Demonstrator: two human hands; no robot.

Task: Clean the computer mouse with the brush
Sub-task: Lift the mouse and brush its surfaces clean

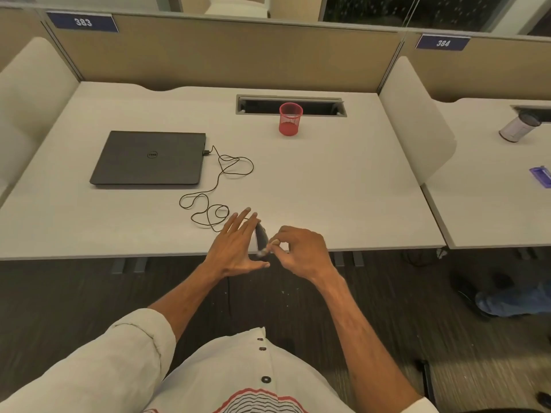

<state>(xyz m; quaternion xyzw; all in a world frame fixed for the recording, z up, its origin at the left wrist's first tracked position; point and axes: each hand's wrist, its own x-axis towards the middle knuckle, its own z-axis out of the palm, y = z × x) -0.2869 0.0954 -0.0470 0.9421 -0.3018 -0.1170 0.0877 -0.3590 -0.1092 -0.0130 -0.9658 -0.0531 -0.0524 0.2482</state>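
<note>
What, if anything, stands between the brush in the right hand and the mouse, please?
Nothing visible does. The right hand pinches the brush with its bristles right at the near end of the mouse. The left hand holds the mouse on edge, its fingers along the mouse's left side.

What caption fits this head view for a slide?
Left hand holds a black computer mouse on edge while right hand pinches a small light-handled brush against it, at a white desk.
</note>
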